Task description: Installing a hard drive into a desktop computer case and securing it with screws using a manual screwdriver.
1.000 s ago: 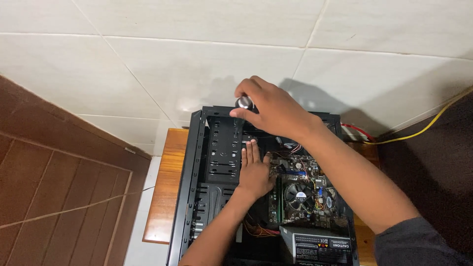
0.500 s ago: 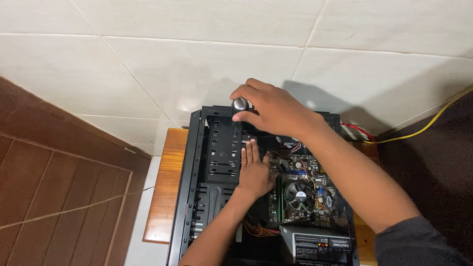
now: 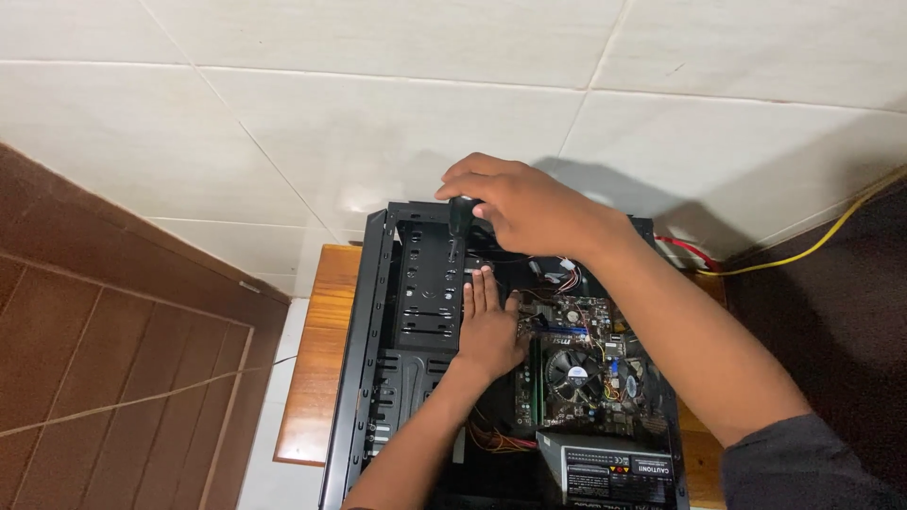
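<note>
Screwdriving inside open black metal computer case (image 3: 378, 378): right hand (image 3: 529, 208) clenched on black-handled screwdriver (image 3: 460, 227), upright by drive bays; left hand (image 3: 487, 326) flat, bracing. Next: steady downward turning.

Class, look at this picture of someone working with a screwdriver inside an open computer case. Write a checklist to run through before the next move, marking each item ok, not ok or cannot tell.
1. Right hand grips the screwdriver handle: ok.
2. Left hand lies flat inside the computer case, steadying: ok.
3. Screwdriver tip seated in a screw: cannot tell, it is hidden.
4. Case rests fully on the wooden table: ok.
5. Loose wires clear of the tool: cannot tell.
6. Power unplugged: cannot tell.
</note>
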